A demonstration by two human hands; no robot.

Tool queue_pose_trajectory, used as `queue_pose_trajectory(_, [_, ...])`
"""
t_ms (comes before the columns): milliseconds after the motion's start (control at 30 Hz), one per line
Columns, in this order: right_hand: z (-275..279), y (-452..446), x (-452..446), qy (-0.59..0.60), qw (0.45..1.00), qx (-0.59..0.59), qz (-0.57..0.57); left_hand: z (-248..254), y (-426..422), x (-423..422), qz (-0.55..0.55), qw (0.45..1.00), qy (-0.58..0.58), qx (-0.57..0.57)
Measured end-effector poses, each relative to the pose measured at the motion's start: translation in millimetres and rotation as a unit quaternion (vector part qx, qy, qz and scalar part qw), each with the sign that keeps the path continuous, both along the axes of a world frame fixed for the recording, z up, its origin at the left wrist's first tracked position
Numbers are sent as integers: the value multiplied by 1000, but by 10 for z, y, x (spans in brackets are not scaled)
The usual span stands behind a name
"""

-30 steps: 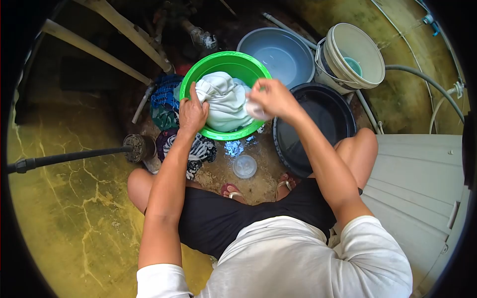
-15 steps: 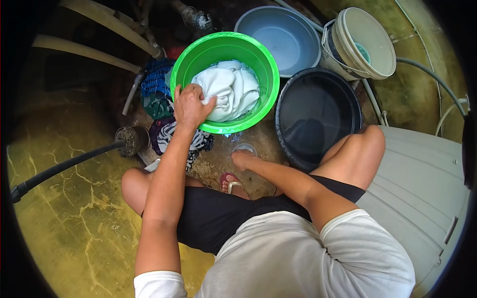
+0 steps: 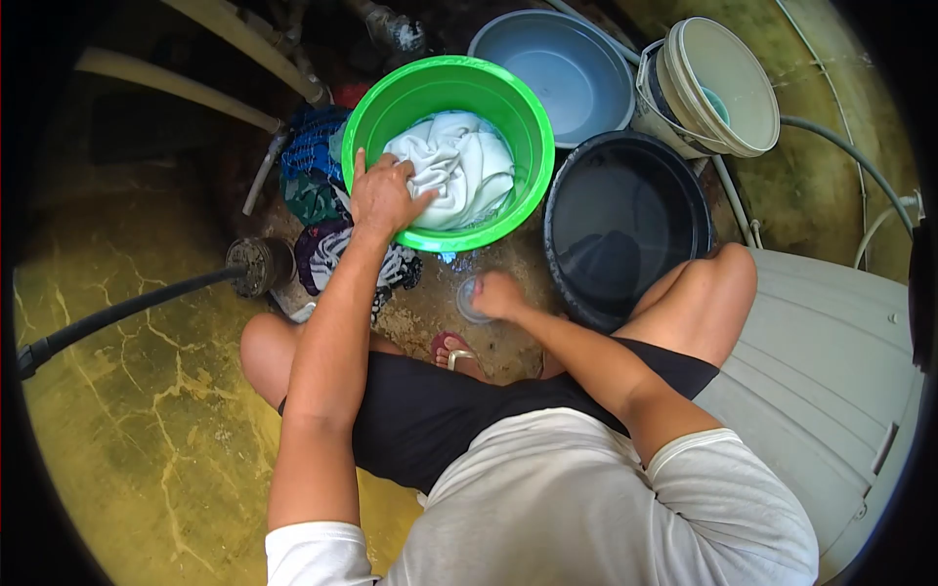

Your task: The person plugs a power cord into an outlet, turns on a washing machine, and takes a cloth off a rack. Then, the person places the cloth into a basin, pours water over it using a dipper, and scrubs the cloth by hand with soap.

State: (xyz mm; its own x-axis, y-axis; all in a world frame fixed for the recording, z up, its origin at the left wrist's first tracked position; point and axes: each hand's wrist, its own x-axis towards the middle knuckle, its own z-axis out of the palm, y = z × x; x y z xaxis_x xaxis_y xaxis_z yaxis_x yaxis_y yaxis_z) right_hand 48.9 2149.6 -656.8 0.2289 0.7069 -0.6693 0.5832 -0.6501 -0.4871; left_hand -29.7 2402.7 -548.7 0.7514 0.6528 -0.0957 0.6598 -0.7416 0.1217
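A heap of wet white cloth point(image 3: 464, 171) lies inside the bright green basin point(image 3: 535, 127). My left hand point(image 3: 384, 198) reaches over the basin's near left rim, its fingertips at the edge of the cloth. Its thumb and index finger are stretched apart. Just below the basin, my right hand point(image 3: 500, 295) is low over the floor with its fingers drawn together. Right beside those fingers sits a small round, see-through container point(image 3: 471, 305), partly covered by the hand. Whatever the right fingers hold is too blurred to make out.
A black tub point(image 3: 625, 220) holding dark water stands at the right, with a grey-blue basin point(image 3: 562, 78) behind it. Stacked white buckets point(image 3: 728, 88) lean at the upper right. Patterned clothes point(image 3: 318, 176) are piled left of the green basin, near a black hose point(image 3: 127, 308).
My left hand has loosened, its fingers now more spread at the cloth's edge. My right hand has shifted slightly up and right, uncovering more of the small container.
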Motion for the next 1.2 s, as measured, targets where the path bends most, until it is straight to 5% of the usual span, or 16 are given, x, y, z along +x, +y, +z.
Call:
queue_pose_trajectory(133, [95,-87,359,121,973,25,-196,-120,33,-20,26,1000,7,1])
queue_pose_trajectory(333, [-328,-210,600,353,885,17,-305,-258,49,-41,33,997,-57,42])
queue_pose_trajectory(500, [-287,-294,561,633,615,-36,-469,-283,11,-70,-7,998,-52,39])
queue_pose_trajectory(733, [1232,310,727,673,630,157,-355,24,-205,-5,54,998,-6,40])
queue_pose_trajectory(800, [1585,707,991,650,635,290,-300,70,-231,-46,94,995,-23,21])
queue_pose_trajectory(867, [1825,1181,1254,536,713,365,-267,63,-220,-89,102,993,-60,15])
queue_pose_trajectory(933, [1552,1605,1532,345,874,328,-98,19,-193,-102,110,985,-133,-3])
queue_pose_trajectory(1000, [1102,1965,1451,106,947,276,128,2,-201,-98,114,978,-172,-12])
queue_pose_trajectory(1133, [436,2280,1343,-79,884,220,404,3,-173,-74,134,981,-142,-5])
queue_pose_trajectory(1200, [371,2222,1337,-38,896,192,398,-41,-262,-88,138,978,-153,-14])
